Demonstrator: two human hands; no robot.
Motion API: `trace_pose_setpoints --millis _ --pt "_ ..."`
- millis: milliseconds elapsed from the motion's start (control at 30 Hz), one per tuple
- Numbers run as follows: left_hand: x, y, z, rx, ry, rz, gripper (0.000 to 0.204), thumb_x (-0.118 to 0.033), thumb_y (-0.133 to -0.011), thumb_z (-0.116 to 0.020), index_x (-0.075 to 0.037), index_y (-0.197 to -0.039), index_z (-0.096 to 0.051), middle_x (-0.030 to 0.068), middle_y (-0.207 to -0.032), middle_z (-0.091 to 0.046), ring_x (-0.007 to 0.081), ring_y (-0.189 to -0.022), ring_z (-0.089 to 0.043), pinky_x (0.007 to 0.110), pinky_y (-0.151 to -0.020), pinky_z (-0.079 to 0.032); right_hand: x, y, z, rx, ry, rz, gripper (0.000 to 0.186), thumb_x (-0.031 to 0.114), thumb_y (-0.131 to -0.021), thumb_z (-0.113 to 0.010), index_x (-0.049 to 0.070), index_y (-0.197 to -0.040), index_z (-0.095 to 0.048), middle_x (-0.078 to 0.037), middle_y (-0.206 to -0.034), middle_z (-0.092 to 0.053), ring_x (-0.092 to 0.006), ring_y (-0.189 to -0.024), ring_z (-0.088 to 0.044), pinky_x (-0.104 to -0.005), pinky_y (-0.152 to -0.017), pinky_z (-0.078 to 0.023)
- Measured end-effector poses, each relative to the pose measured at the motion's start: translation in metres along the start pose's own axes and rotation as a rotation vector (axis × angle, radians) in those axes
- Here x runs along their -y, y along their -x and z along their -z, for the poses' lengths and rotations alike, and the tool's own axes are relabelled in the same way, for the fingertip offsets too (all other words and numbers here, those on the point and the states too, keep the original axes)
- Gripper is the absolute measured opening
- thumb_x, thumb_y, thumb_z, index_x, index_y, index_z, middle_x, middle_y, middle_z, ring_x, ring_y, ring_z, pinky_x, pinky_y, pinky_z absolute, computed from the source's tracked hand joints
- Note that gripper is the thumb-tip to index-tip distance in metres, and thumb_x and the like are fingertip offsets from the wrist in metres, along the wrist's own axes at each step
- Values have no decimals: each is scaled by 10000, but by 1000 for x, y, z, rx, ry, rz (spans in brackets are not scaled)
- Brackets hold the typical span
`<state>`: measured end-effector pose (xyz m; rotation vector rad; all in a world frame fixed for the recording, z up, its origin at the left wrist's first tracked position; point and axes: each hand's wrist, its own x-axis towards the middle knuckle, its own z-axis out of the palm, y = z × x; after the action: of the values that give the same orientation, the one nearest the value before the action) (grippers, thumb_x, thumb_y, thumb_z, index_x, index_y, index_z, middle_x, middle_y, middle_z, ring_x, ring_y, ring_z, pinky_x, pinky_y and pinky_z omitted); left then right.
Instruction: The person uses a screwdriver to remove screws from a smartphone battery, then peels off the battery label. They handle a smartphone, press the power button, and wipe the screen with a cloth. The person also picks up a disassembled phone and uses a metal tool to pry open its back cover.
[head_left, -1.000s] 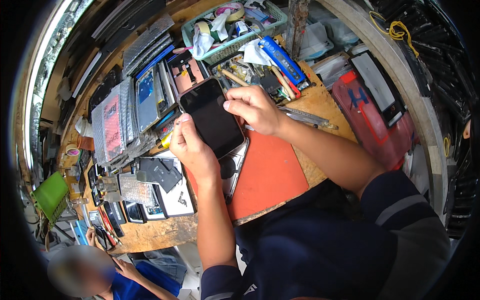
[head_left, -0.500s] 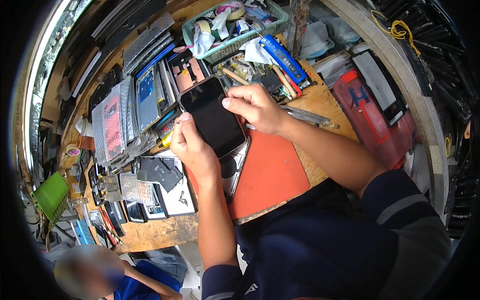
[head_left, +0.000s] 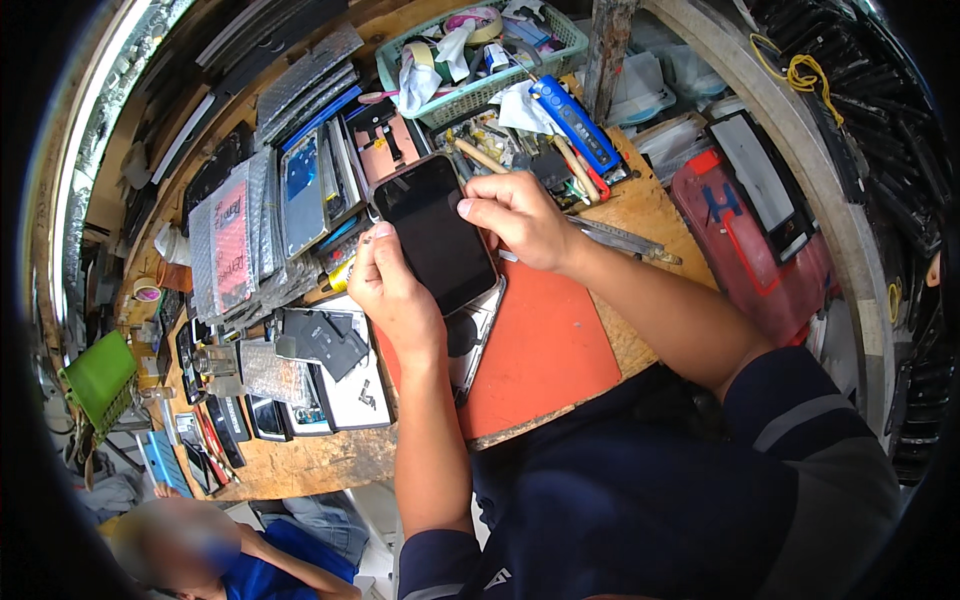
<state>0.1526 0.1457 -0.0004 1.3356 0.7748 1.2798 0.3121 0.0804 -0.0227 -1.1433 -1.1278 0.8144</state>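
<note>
Both hands hold a smartphone (head_left: 437, 240) with a dark, blank screen, tilted up above the mat. My left hand (head_left: 400, 305) grips its lower left edge, thumb along the side. My right hand (head_left: 518, 222) pinches the upper right edge between thumb and curled fingers. Beneath the phone, partly hidden by it and my left wrist, lies an opened device shell (head_left: 474, 345) with a silvery rim. It rests on an orange-red work mat (head_left: 545, 335). Left of my left forearm, a flat black part (head_left: 325, 342) lies on a white tray (head_left: 345, 405) with tiny dark pieces.
Stacked bubble-wrapped panels (head_left: 235, 245) stand at the left. A pale green basket (head_left: 480, 95) of tape and tools sits at the back, near a blue device (head_left: 575, 125). A red case (head_left: 740, 230) is at the right. Another person (head_left: 290, 560) sits at the lower left.
Both hands keep their hold on the smartphone, which sits slightly further right in the picture. The bench surroundings have shifted a little with the view.
</note>
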Motion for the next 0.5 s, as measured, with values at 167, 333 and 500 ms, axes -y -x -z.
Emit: trace_pose_setpoints --millis 167,333,500 --pt "-2 0 -1 -5 -9 1 265 -134 -1058 -561 10 -841 -613 -37 -805 -550 45 -765 -446 236 -681 -393 0 1 1 10 2 -10 310 164 -1000 -596 49 -714 -561 5 -624 -566 -55 -559 -547 -239 -503 -405" --pt "-3 0 -2 -5 -18 -24 263 -134 -1057 -561 8 -843 -614 -39 -800 -547 46 -760 -441 235 -671 -386 1 1 2 6 5 -14 320 169 -1011 -599 53 -716 -555 19 -625 -546 -44 -559 -518 -235 -503 -394" --pt "-9 3 -4 -9 5 -7 268 -143 -1064 -563 20 -866 -644 -34 -812 -566 46 -769 -457 235 -683 -401 6 0 -1 -9 33 -2 377 222 -1043 -613 63 -709 -540 37 -619 -516 -31 -561 -495 -238 -495 -378"
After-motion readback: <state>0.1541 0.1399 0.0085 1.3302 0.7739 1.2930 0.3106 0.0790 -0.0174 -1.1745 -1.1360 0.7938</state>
